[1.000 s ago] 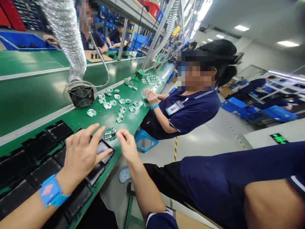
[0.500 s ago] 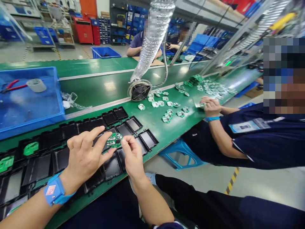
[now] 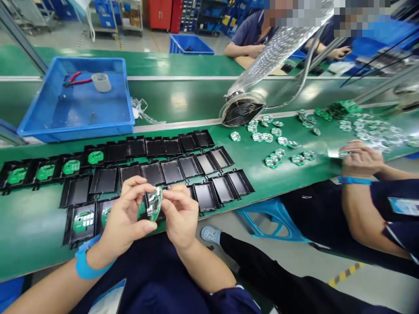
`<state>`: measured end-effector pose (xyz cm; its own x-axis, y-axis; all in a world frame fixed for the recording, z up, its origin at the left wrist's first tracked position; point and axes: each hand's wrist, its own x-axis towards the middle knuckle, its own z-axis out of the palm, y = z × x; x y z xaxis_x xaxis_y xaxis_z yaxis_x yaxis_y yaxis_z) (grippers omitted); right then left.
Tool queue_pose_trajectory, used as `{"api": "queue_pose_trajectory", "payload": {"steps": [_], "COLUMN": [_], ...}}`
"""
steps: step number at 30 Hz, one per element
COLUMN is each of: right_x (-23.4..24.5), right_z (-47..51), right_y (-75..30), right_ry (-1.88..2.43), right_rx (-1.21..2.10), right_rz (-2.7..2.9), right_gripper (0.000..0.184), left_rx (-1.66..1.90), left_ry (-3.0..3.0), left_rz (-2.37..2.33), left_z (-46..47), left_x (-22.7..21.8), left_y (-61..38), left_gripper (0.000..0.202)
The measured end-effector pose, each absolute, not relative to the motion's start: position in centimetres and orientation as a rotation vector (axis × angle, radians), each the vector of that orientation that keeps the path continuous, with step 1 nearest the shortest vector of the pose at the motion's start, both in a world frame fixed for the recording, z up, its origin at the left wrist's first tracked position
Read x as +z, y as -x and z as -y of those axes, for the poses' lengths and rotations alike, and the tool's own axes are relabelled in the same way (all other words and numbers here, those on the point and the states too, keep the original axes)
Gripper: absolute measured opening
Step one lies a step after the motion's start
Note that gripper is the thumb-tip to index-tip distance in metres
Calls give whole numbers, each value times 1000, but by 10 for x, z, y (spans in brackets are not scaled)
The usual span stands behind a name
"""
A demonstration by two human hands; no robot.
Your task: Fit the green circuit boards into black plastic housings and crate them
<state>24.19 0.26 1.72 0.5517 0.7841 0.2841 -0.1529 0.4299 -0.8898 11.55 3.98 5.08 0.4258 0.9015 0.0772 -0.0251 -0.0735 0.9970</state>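
Observation:
A small green circuit board (image 3: 154, 205) with silvery solder spots is tilted almost on edge between my hands. My left hand (image 3: 126, 220), a blue band around its wrist, is closed on the board's left side with thumb below and fingers above. The thumb and fingertips of my right hand (image 3: 180, 213) pinch its right edge. Below and around them lie rows of black plastic housings (image 3: 172, 170). Several of these hold green boards, such as the circuit board (image 3: 83, 221) at front left; others have bare interiors. My hands hide part of the front row.
A blue bin (image 3: 81, 109) holds red-handled pliers (image 3: 78, 80) and a tape roll (image 3: 101, 82). A round fan (image 3: 242, 111) with a silver duct stands behind the housings. Loose circuit boards (image 3: 275, 158) lie to the right. There, a co-worker's hand (image 3: 362, 161) holds something small.
My view has swung left and down, showing more housings and the whole bin. The board has turned from facing me to nearly edge-on. My left fingers have closed in around it.

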Motion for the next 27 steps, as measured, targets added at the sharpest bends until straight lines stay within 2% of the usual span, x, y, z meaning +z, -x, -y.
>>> {"api": "queue_pose_trajectory", "payload": {"steps": [5,8,10,11,13,17,23,27], "right_x": [19,20,18,17,14,6,-1,-4], "right_z": [2,6,7,7,4,-4,-12,-16], "right_y": [-243,-260,-279,-289,-307,-325,-324,-322], "right_ry": [1099,1193,1245,1263,1275,1248,1200,1184], "right_rx": [514,349,202,118,-23,-89,-58,10], "right_rz": [934,1143,1401,1555,1881,2365,2537,2552], "right_gripper": [25,15,11,11,11,14,21,22], "left_rx": [870,768,837,917,1055,884,703,656], "left_ry": [-1251,-1249,-1429,-1596,-2027,-2710,-2872,-2850], "left_rz": [-802,-841,-959,-1030,-1110,-951,-897,-900], "left_z": [-30,-25,-22,-20,-14,-1,1,0], "left_x": [49,42,34,30,22,10,-2,-7], "left_y": [-117,-106,-92,-84,-71,-65,-79,-78], "left_gripper": [53,83,92,87,65,34,25,28]}}
